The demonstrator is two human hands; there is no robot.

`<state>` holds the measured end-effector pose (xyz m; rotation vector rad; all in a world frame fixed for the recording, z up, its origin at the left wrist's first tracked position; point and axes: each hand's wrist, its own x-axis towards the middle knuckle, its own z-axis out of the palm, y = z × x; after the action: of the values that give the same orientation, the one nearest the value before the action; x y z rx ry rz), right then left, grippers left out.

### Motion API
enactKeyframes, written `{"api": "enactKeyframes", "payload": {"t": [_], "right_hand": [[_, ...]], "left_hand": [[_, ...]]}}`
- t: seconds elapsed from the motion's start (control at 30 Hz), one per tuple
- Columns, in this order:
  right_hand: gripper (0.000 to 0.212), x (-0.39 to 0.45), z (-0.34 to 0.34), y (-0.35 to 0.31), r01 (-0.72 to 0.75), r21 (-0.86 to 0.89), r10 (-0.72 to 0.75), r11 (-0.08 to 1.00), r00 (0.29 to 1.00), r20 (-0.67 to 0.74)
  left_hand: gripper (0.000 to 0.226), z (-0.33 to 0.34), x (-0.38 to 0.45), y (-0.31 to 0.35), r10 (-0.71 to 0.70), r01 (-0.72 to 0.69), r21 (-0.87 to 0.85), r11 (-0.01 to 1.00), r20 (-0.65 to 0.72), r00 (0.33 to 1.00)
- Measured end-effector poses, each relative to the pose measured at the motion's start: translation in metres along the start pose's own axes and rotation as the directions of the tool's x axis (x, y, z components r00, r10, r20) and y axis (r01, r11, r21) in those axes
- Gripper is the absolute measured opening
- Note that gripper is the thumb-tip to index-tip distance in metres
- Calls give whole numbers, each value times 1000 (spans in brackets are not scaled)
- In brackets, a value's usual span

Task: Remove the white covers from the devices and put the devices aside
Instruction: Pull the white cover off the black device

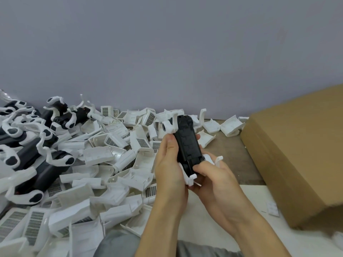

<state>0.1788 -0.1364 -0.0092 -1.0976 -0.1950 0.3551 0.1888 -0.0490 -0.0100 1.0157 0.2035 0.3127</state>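
Observation:
I hold a black device (187,143) upright in front of me with both hands. White plastic pieces still cling to it: one by its top left (169,125) and one at its lower end (191,178). My left hand (168,164) grips the device's left side, thumb up along the edge. My right hand (213,175) grips its lower end, thumb pressed on the black base. A heap of loose white covers (104,164) spreads over the floor to the left. Black devices with white arms (33,145) are piled at the far left.
A large brown cardboard box (297,154) stands to the right, close to my right forearm. A grey wall rises behind. More white covers (230,125) lie along the wall's foot. My grey-clad knee (118,243) shows at the bottom.

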Motion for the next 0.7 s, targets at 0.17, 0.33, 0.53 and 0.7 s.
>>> {"api": "enactKeyframes", "payload": {"t": [0.17,0.33,0.53,0.7], "right_hand": [[25,0,4,2,21,3,-21,1000,998,-59],[29,1,5,3,38,-15,-39,999,995,-88],[35,0,-1,4,44,-9,-44,999,999,27],[31,0,0,3,54,11,-55,998,996,66]], "left_hand": [[41,0,0,1,-2,2,-21,1000,0,1000],[52,2,-1,2,1,0,-52,999,11,1000],[52,-1,-2,6,-55,55,-99,994,0,998],[53,-2,-3,8,-73,73,-113,991,1,997]]}}
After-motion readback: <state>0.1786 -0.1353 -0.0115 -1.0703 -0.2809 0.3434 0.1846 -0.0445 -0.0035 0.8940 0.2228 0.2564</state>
